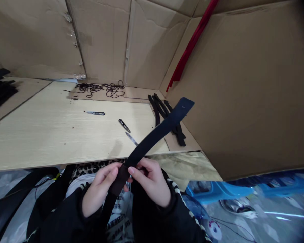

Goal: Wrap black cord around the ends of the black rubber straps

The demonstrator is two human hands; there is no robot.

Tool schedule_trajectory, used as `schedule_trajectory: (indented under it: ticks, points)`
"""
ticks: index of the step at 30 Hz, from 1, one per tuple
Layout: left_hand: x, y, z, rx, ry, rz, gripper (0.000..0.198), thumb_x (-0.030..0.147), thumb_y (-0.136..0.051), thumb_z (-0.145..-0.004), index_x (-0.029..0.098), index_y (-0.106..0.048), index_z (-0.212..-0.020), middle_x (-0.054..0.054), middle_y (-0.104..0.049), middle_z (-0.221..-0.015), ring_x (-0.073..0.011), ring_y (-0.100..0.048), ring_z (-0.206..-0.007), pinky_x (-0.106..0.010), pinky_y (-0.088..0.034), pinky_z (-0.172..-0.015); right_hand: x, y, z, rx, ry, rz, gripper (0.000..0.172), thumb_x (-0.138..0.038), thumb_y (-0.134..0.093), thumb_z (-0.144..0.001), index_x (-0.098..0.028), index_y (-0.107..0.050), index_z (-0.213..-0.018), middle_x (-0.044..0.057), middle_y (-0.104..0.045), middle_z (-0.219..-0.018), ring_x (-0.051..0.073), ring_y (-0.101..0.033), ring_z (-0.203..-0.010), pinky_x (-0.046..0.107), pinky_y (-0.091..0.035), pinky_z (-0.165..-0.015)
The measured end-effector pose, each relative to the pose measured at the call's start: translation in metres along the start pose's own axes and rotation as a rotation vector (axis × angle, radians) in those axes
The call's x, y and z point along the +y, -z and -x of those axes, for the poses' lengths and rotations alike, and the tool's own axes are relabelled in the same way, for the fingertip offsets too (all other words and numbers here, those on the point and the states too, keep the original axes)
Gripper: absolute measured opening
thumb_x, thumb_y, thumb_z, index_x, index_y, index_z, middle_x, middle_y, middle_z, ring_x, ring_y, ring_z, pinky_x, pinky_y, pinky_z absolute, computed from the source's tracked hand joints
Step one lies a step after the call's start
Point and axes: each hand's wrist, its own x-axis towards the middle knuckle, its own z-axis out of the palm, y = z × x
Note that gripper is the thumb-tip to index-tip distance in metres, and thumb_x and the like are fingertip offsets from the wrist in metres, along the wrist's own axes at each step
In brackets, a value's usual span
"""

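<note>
Holding a strap (157,133), black, in both hands, low centre, just in front of the table (53,135) edge. Clamping it with left hand (98,192) from the left, fingertips pressed on the strap's lower part. Pinching the same stretch with right hand (152,184) from the right, thumb on the face, fingers curled behind. Both grips closed on it, neither let go. Hands almost touching across the strap.

Running up and to the right from the hands, over the table's near edge, free end raised in the air above the table's right side, near the cardboard wall (243,84). Dropping below the hands between dark sleeves, lower end out of sight.

On the table, well apart from the hands:
- snips (95,113) mid-table
- second snips (124,125) further right
- thin blade (131,139) just beside those, close under the raised strap

At the far edge, a tangle of dark thread (101,88). At the right end, a pile (167,114) of black straps, partly behind the held one. Far left, a dark stack (0,91), too blurred to name. Leaning in the cardboard corner, a red strip (192,44).

Below the table edge, leopard cloth (91,167) just above the hands. Loose straps (15,195) at lower left. Blue plastic (218,190) at lower right, beside shiny sheeting.
</note>
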Motion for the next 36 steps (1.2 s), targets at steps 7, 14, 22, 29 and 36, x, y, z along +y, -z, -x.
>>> schedule_trajectory:
  ticks: [7, 14, 22, 29, 36]
  points:
    - [0.005, 0.009, 0.002, -0.059, -0.091, -0.33, 0.031, 0.044, -0.059, -0.08, 0.015, -0.061, -0.068, -0.002, -0.061, -0.063, -0.0134, -0.053, -0.06, -0.022, -0.042, -0.056, -0.003, 0.002, 0.001, -0.023, 0.084, 0.129, 0.018, -0.027, -0.053, -0.086, -0.013, -0.06, -0.076, 0.001, -0.059, -0.064, 0.008, -0.053, -0.055, 0.017, -0.039, -0.049]
    - [0.005, 0.014, 0.0, -0.082, -0.098, -0.334, 0.03, 0.043, -0.06, -0.077, 0.015, -0.061, -0.068, -0.003, -0.06, -0.064, -0.0134, -0.052, -0.059, -0.022, -0.042, -0.056, -0.007, 0.006, 0.002, -0.013, 0.138, 0.196, 0.016, -0.024, -0.053, -0.086, -0.013, -0.063, -0.079, 0.0, -0.056, -0.063, 0.008, -0.047, -0.055, 0.017, -0.035, -0.049]
    - [0.005, 0.015, 0.001, -0.027, -0.124, -0.361, 0.024, 0.032, -0.069, -0.07, 0.016, -0.057, -0.059, 0.001, -0.054, -0.059, -0.011, -0.048, -0.056, -0.019, -0.039, -0.052, -0.007, 0.006, 0.003, -0.016, 0.136, 0.253, 0.016, -0.024, -0.053, -0.085, -0.013, -0.062, -0.078, 0.0, -0.055, -0.064, 0.008, -0.048, -0.057, 0.019, -0.036, -0.052]
    - [0.0, 0.003, 0.006, -0.097, 0.022, -0.144, 0.03, 0.046, -0.06, -0.079, 0.016, -0.06, -0.085, -0.003, -0.065, -0.076, -0.0143, -0.06, -0.063, -0.024, -0.048, -0.064, -0.005, 0.005, 0.003, -0.062, 0.097, 0.174, 0.015, -0.022, -0.05, -0.087, -0.013, -0.057, -0.078, 0.001, -0.056, -0.063, 0.008, -0.053, -0.055, 0.018, -0.039, -0.052]
    - [-0.008, -0.002, 0.005, -0.144, 0.131, 0.2, 0.036, 0.048, -0.05, -0.085, 0.014, -0.057, -0.074, 0.003, -0.052, -0.044, -0.0079, -0.046, -0.033, -0.019, -0.033, -0.041, 0.001, 0.007, -0.004, -0.069, 0.199, 0.135, 0.021, -0.027, -0.054, -0.084, -0.011, -0.066, -0.092, -0.001, -0.049, -0.06, 0.008, -0.044, -0.055, 0.019, -0.034, -0.051]
